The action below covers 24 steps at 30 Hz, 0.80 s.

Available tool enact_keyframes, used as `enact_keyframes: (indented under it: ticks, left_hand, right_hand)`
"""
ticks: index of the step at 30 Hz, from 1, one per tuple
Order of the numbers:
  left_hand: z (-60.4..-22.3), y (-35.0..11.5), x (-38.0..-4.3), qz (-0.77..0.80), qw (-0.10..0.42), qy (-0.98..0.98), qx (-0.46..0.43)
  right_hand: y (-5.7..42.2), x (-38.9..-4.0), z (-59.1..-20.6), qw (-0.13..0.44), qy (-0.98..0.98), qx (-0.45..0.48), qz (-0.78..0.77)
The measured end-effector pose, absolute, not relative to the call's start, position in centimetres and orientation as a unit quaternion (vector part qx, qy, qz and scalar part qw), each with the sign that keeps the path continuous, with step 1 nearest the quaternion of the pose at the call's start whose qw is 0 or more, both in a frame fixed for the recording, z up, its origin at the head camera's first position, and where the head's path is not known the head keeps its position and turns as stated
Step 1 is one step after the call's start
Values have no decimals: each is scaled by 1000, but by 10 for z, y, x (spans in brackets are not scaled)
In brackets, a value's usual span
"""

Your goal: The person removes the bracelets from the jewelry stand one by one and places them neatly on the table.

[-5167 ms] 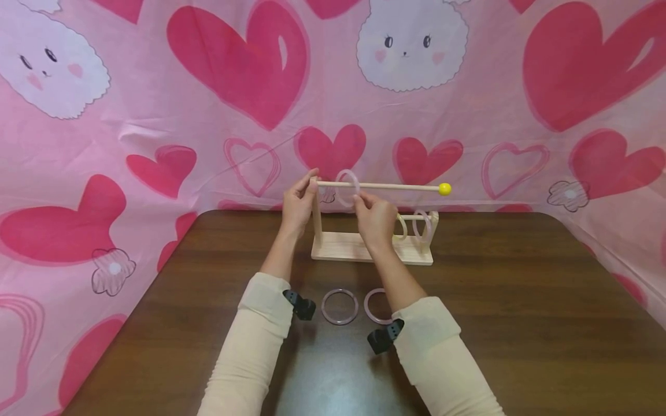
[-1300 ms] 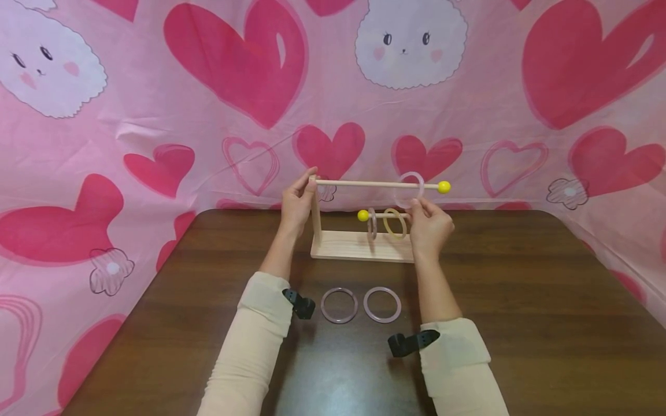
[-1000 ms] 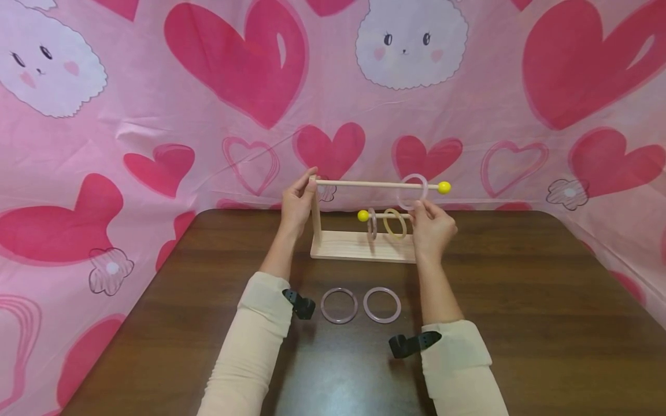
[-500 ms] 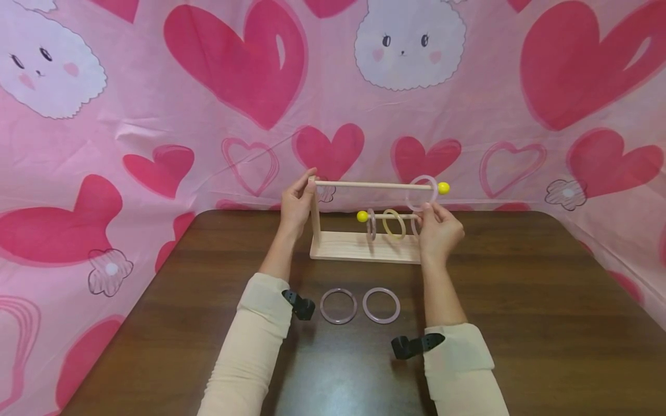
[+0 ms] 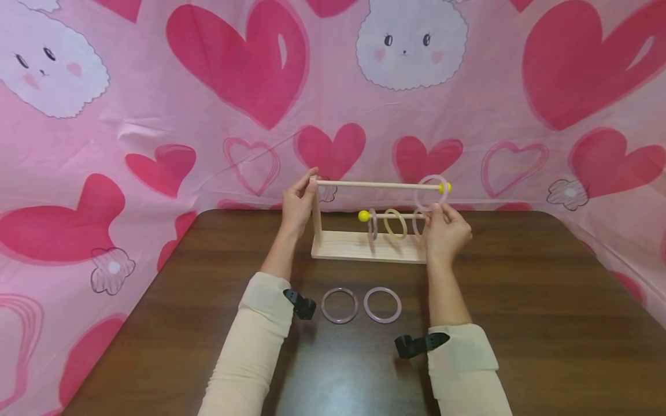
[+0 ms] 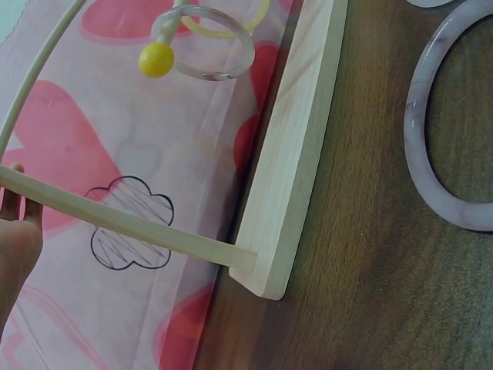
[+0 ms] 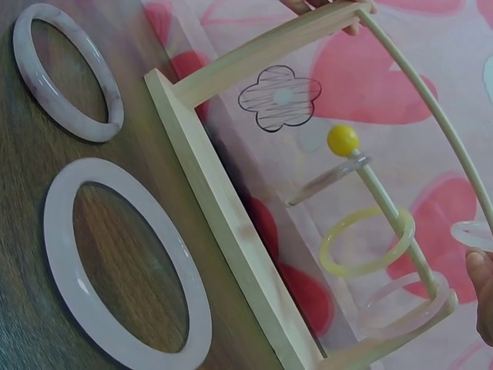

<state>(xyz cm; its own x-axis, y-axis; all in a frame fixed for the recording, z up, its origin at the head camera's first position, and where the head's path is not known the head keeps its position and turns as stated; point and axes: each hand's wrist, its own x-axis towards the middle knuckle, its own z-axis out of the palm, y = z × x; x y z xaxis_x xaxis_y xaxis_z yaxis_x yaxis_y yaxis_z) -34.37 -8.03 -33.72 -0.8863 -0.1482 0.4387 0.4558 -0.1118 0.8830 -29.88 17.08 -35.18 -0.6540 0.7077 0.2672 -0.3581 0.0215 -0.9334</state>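
In the head view my left hand (image 5: 298, 207) grips the top of the left post of a wooden bangle stand (image 5: 366, 248). My right hand (image 5: 448, 234) pinches the lower edge of a pale pink bangle (image 5: 430, 177) between thumb and fingers. This bangle circles the upper rod (image 5: 374, 185) at its free end and overlaps the yellow ball (image 5: 446, 188) there. On the lower rod hang a greyish bangle (image 7: 327, 182), a yellow bangle (image 7: 358, 270) and another pale pink bangle (image 7: 397, 333). My right hand hides the stand's right post in the head view.
Two purplish bangles, one on the left (image 5: 340, 322) and one on the right (image 5: 382, 320), lie flat on the dark wooden table (image 5: 520, 289) between my forearms. A second yellow ball (image 5: 363, 216) tips the lower rod. Behind the table hangs a pink heart-patterned cloth (image 5: 322, 104).
My right hand has slid the pale pink bangle rightward along the upper rod, from near the left post to the yellow ball. My left hand stays on the post.
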Motion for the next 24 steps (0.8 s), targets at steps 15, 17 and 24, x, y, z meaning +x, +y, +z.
enact_keyframes:
  ticks: [15,17,24]
  left_hand:
    - [-337,-80,-345,-735,205,-634,-125]
    - [-337,-80,-345,-735,204,-634,-125]
    - [-338,-81,-346,-734,208,-635,-127]
  right_hand:
    - [177,-298,-346,319,-441,-158,824]
    - [178,-298,-347,316,-437,-159,827]
    - [182,-295,-347,258,-402,-194,857]
